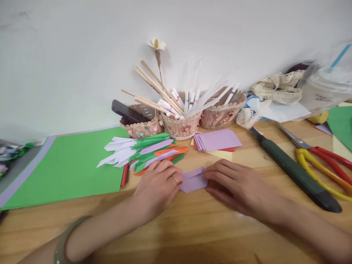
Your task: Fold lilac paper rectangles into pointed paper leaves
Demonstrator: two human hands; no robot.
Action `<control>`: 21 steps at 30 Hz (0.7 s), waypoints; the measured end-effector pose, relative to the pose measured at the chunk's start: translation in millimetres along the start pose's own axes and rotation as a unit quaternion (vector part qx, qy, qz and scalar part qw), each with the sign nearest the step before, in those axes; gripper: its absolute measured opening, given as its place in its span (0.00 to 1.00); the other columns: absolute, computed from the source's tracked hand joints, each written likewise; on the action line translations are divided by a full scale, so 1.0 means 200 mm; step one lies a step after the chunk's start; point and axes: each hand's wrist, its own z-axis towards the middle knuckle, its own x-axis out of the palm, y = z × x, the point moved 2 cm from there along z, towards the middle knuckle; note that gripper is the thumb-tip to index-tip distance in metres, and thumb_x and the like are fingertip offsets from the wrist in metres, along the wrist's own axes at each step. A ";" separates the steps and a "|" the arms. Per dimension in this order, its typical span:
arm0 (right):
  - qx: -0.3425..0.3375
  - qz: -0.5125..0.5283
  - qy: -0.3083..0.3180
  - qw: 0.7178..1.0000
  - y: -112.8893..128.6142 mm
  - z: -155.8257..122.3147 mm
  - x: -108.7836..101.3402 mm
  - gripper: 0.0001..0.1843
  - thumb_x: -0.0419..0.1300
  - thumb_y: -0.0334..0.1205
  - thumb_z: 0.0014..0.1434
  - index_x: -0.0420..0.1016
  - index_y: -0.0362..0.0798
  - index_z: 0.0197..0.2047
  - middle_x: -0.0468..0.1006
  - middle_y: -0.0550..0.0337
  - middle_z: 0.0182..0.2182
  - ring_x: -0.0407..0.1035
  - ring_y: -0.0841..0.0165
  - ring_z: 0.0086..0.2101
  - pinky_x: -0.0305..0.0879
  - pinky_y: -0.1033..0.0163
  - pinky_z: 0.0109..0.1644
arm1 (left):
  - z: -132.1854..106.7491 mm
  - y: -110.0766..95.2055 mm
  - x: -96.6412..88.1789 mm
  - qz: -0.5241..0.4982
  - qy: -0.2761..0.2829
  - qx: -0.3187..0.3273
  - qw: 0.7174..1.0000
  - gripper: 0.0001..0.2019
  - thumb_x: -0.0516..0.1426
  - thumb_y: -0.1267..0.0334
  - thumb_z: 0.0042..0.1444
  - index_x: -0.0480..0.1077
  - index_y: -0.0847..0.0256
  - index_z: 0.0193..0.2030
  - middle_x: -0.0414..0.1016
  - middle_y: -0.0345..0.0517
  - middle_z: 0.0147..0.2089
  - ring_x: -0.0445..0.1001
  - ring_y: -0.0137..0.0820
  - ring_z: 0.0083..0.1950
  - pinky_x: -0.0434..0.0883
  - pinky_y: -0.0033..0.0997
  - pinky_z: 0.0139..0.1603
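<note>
**While Both Grips Pin a Lilac Fold**

As we lean over the counter, the small lilac paper piece lies flat on the bare wood between our hands. Our left grip rests on its left end and our right grip on its right end. Both are spread open, with fingers pressing down rather than closed around anything. The piece's long axis runs left to right, its right end a little farther from us. Both tips are hidden under our fingers.

Toward us the wood is open. Behind, room is tight: a pile of folded strips sits just beyond the left grip, and a stack of lilac squares lies near the right. A green sheet bounds the left side. To the right a dark cutter lies diagonally, with scissors beyond it.
</note>
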 end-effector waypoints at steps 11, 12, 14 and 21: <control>-0.045 -0.025 -0.015 0.999 -0.03 0.01 0.02 0.10 0.51 0.32 0.65 0.73 0.44 0.39 0.77 0.53 0.36 0.69 0.66 0.37 0.69 0.61 0.39 | -0.01 -0.04 -0.01 0.068 -0.069 0.078 0.992 0.10 0.54 0.67 0.61 0.71 0.60 0.29 0.78 0.39 0.35 0.71 0.32 0.41 0.59 0.36 0.42; -0.034 -0.024 -0.020 0.999 -0.03 0.02 0.02 0.10 0.51 0.33 0.65 0.73 0.44 0.38 0.77 0.53 0.35 0.69 0.67 0.36 0.68 0.61 0.38 | -0.01 -0.04 0.00 0.064 -0.077 0.073 0.992 0.10 0.54 0.68 0.61 0.72 0.60 0.29 0.78 0.39 0.34 0.71 0.32 0.40 0.59 0.36 0.42; -0.015 -0.022 -0.029 0.999 -0.02 0.03 0.02 0.11 0.51 0.33 0.65 0.73 0.44 0.35 0.76 0.54 0.34 0.68 0.67 0.35 0.68 0.62 0.37 | -0.01 -0.04 0.01 0.046 -0.080 0.053 0.994 0.09 0.54 0.68 0.60 0.72 0.60 0.29 0.78 0.38 0.34 0.71 0.32 0.40 0.59 0.36 0.42; 0.032 0.003 -0.044 0.998 -0.01 0.04 0.04 0.10 0.50 0.33 0.64 0.71 0.45 0.34 0.75 0.55 0.31 0.68 0.68 0.33 0.67 0.63 0.35 | 0.00 -0.04 0.00 -0.013 -0.064 -0.010 0.998 0.08 0.55 0.66 0.58 0.71 0.59 0.28 0.78 0.40 0.35 0.70 0.34 0.41 0.61 0.38 0.42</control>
